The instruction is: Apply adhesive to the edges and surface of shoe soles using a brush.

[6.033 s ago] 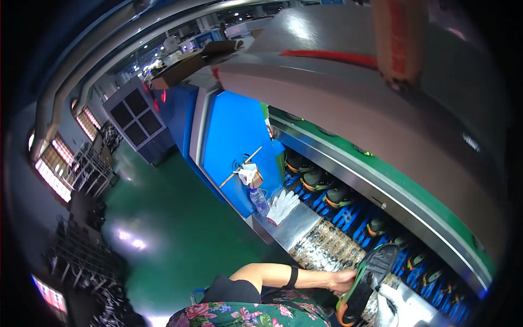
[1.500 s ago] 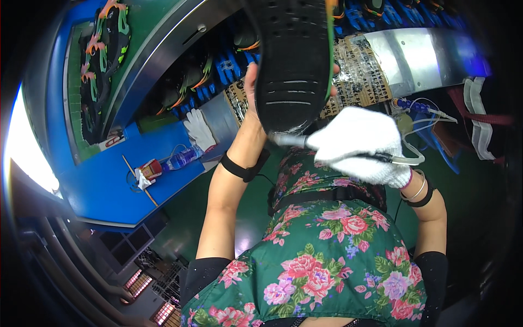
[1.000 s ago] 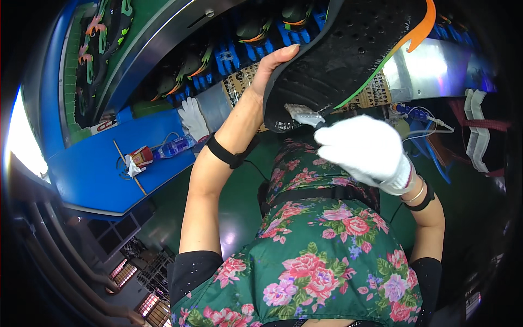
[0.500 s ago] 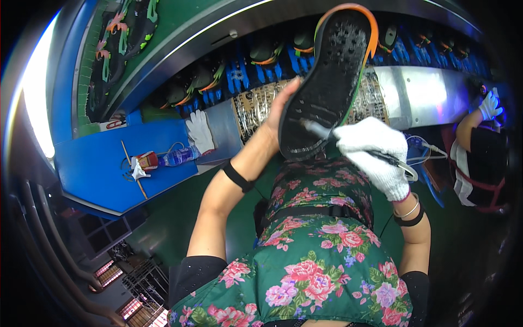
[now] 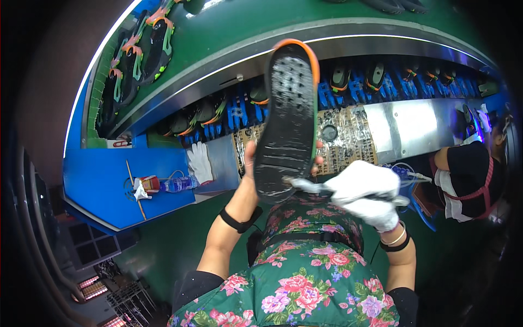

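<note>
A black shoe sole (image 5: 289,122) with an orange edge at its far end and green along its right side stands out in front of me, its wet-looking bottom facing me. My bare left hand (image 5: 249,163) is closed round its near part from behind; fingers show at both sides, while the palm is hidden. In a white knit glove, my right hand (image 5: 365,188) grips a slim brush (image 5: 308,186). The brush tip touches or nearly touches the near end of the sole, and motion blurs it.
Behind the sole runs a metal bench covered with taped cardboard (image 5: 346,128). Shoes with blue straps (image 5: 376,76) line the shelf beyond. On the blue side table (image 5: 98,180) lie a bottle (image 5: 177,184) and a spare white glove (image 5: 200,163). A co-worker (image 5: 466,174) sits at the right.
The sole has come lower and to the left in the picture and stands more upright. Left-hand fingers now show at its right side. The brush has shifted lower left with my right hand.
</note>
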Demonstrator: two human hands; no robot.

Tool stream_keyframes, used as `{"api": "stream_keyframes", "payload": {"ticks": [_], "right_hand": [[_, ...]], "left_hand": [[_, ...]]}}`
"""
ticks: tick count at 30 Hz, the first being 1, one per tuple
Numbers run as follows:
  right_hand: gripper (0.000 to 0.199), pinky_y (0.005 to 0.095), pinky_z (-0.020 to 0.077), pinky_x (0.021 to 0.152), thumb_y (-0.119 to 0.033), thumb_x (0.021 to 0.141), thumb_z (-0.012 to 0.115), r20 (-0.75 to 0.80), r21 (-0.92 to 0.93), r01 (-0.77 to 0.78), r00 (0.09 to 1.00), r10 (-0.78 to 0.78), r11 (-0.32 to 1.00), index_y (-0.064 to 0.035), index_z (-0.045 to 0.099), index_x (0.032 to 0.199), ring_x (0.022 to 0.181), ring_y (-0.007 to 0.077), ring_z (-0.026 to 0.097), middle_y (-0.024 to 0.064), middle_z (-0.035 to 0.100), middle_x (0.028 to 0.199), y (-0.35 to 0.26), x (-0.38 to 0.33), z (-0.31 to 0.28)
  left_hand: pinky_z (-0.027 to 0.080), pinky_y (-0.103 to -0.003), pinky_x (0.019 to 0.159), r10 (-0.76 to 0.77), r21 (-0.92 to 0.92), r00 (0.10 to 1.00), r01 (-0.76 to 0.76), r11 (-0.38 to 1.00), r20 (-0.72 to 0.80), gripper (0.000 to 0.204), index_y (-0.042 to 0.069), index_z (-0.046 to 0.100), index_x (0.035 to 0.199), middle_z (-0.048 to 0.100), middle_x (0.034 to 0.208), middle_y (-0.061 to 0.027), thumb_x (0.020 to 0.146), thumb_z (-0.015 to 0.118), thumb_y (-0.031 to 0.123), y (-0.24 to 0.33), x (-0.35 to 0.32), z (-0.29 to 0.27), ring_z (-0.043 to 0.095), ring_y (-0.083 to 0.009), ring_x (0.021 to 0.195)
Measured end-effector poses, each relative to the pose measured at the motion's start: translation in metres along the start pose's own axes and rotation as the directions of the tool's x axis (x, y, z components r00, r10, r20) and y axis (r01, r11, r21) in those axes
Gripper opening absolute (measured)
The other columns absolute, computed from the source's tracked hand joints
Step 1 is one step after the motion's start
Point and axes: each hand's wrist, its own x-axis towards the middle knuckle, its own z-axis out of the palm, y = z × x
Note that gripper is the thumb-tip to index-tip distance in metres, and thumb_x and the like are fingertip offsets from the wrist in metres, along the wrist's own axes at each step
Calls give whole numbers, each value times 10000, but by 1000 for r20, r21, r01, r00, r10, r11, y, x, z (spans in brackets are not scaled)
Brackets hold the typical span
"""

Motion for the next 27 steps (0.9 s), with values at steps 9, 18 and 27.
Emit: {"api": "stream_keyframes", "payload": {"ticks": [9, 18, 27], "right_hand": [[223, 339, 621, 863, 99, 812, 720, -395, 495, -243, 793, 464, 835, 66, 769, 1027, 991, 267, 757, 214, 774, 1084, 39, -35, 3], [243, 295, 587, 884, 28, 861, 773, -353, 384, -389, 776, 522, 837, 31, 796, 1103, 948, 150, 742, 113, 803, 1065, 88, -64, 19], [256, 301, 593, 893, 43, 861, 769, -360, 488, -428, 696, 622, 761, 35, 792, 1116, 955, 161, 745, 125, 801, 1079, 94, -83, 6]], "left_hand": [[556, -534, 1073, 201, -89, 947, -184, 979, 252, 1289, -15, 194, 1633, 169, 1627, -390, 799, 633, 863, 147, 87, 42, 429, -510, 1403], [318, -553, 1270, 529, -461, 828, -548, 698, -185, 1208, -60, -89, 1630, -17, 1708, -317, 966, 473, 778, 197, 141, 26, 179, -462, 1575], [547, -533, 1027, 650, 607, 751, -462, 647, -121, 844, 2, 266, 1626, 385, 1590, -223, 980, 710, 313, 91, 227, 76, 543, -405, 1336]]}}
